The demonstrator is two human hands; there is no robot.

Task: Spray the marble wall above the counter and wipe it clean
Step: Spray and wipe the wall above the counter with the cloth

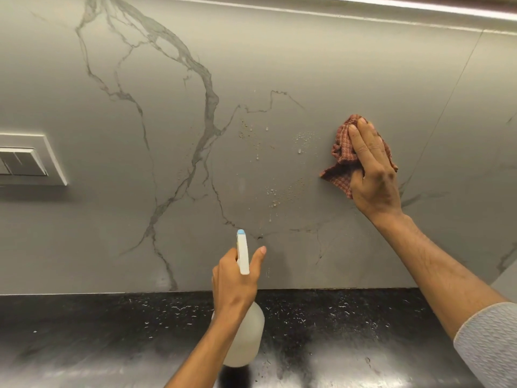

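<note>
A: Right hand (373, 175) is up on the wall (279, 51), fingers flat and together, pressing a red checked cloth (340, 163) against the grey marble; the cloth is bunched under the palm, with a corner poking out to the left.

B: And the left hand (233, 284) is wrapped around the neck of a spray bottle (246, 331); the index finger is stretched out beside the white nozzle (242, 252), and the blue tip points up at the wall; the bottle sits low, over the black counter (112, 331).

A: Between the two hands there are droplets (303, 138) on the marble; one patch just left of the cloth, another cluster lower down, and a few brownish specks further left.

B: The cloth is beside that wet patch, not on it; the dark veins run down the wall well to the left of it.

A: Far left, a switch plate (30, 161) is mounted on the wall; a light strip (419, 4) glows along the top; a grey textured sleeve (489, 340) covers the right upper arm.
</note>
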